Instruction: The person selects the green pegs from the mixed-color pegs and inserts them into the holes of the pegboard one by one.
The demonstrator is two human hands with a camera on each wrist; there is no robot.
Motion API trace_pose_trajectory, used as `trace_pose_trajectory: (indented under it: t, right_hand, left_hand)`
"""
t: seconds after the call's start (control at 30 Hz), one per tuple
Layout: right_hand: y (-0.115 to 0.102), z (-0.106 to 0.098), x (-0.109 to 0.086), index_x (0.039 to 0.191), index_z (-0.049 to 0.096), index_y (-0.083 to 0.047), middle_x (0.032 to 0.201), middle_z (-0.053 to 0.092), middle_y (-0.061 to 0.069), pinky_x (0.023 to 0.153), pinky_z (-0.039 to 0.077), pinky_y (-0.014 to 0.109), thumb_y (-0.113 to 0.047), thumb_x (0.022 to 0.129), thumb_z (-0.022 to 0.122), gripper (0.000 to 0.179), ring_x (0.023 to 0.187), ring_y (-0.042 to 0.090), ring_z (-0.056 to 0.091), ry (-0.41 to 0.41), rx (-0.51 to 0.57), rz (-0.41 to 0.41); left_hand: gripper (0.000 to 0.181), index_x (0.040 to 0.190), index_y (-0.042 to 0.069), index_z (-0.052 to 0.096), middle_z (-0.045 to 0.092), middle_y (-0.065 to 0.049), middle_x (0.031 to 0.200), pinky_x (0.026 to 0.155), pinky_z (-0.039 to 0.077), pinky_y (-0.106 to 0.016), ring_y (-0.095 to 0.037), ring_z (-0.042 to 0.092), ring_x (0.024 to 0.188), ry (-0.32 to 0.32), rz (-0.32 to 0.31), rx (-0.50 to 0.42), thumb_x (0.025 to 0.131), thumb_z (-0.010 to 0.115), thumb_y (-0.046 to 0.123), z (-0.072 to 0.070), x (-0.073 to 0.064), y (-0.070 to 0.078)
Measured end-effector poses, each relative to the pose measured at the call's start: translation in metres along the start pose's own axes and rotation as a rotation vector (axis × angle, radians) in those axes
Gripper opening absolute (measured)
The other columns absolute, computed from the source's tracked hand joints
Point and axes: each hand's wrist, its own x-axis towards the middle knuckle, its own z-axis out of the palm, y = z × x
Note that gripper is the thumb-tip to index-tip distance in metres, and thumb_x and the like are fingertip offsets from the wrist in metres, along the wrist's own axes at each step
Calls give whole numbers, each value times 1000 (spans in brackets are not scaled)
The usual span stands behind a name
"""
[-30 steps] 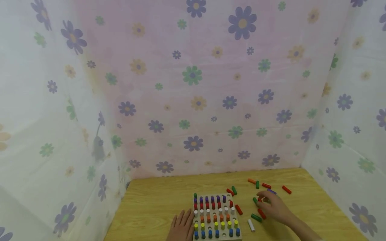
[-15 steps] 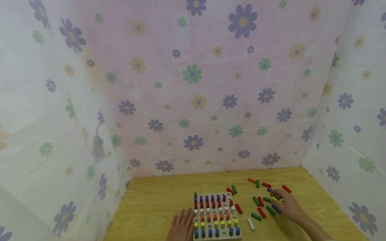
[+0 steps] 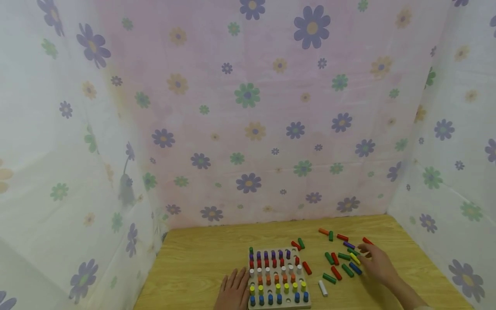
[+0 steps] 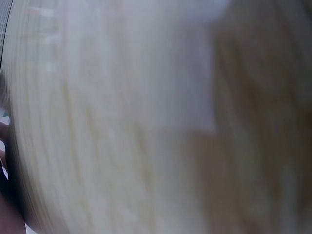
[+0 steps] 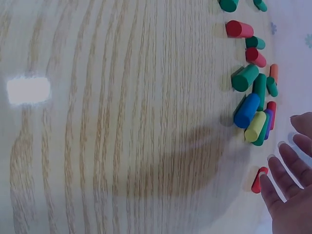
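Observation:
A wooden pegboard [image 3: 276, 278] holds upright pegs in coloured rows: purple, red, white, orange, yellow and blue, plus a single green one at the far left corner. Some holes are bare. My left hand [image 3: 232, 291] lies flat on the table, fingers at the board's left edge; in the left wrist view only a sliver of it [image 4: 9, 209] shows. Over the right side, my right hand [image 3: 377, 263] hovers with relaxed, spread fingers holding nothing, as the right wrist view confirms. Just left of it lie a yellow peg [image 3: 354, 258], a blue peg [image 3: 355, 268] and a green peg [image 3: 353, 251].
Loose pegs lie scattered between the board and the right hand, among them a white peg [image 3: 323, 288], an orange peg [image 3: 323, 231], a purple peg [image 3: 348, 244] and several red and green ones. Flower-printed cloth [image 3: 248, 129] walls the wooden table [image 3: 193, 258] at the back and sides.
My right hand has moved rightward across the loose pegs, uncovering the yellow, blue and green ones. The left hand and the board's pegs stay as they were.

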Motion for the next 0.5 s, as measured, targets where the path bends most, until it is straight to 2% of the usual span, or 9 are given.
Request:
trace_pose_trajectory:
  t: [0.17,0.5]
  right_hand:
    - [3,-2,2,123,59,16,112,66,30,79,61,50,-5,97,65,34,95,37,67,5,9,52]
    - [13,1,7,124,58,17,114,66,32,82,61,51,-8,100,63,35,97,39,68,-12,53,112]
  left_hand:
    - [67,153,18,51,48,-4,157,119,32,-61,-36,41,145,12,-1,7,110,21,58,0,-1,1]
    - [65,154,18,50,46,-4,158,120,30,-61,-35,39,147,-16,-17,3,110,24,57,0,2,2]
